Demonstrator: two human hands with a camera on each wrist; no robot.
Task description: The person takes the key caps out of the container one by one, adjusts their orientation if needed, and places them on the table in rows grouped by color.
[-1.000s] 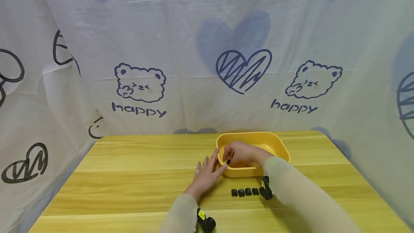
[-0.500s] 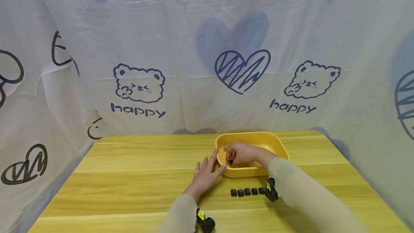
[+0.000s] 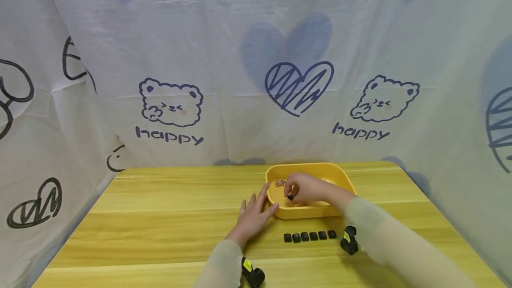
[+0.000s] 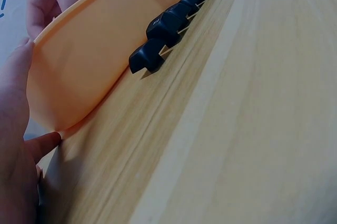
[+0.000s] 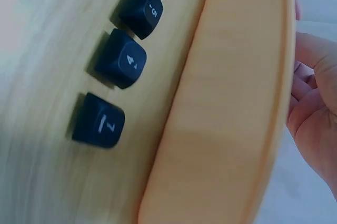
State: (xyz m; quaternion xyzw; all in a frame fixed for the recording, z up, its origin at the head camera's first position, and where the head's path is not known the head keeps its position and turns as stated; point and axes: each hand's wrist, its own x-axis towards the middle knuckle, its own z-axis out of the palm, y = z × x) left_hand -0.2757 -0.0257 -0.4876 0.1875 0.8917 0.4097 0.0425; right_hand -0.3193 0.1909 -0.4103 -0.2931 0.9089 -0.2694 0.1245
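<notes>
My right hand (image 3: 306,189) is over the inside of the yellow plastic tub (image 3: 312,212), pinching a small black keycap (image 3: 290,198) between thumb and fingers. In the right wrist view the tub wall hides the fingertips of that hand (image 5: 316,97). Against the tub's left end lies my left hand (image 3: 253,218), its fingers spread, the thumb at the near-left rim. Several black keycaps (image 3: 314,236) stand in a row on the table just in front of the tub. White legends show on some, such as the rightmost keycap (image 5: 99,121).
A few small pinkish patterned pieces (image 3: 280,182) lie inside the tub at its left end. The wooden table (image 3: 160,221) ends at a white printed cloth (image 3: 224,57) behind. A black wrist camera (image 3: 349,240) sits close to the right end of the keycap row.
My right hand has shifted right within the tub, the keycap in its pinch. Its forearm moved right too, uncovering the right end of the row. The left hand stays in place.
</notes>
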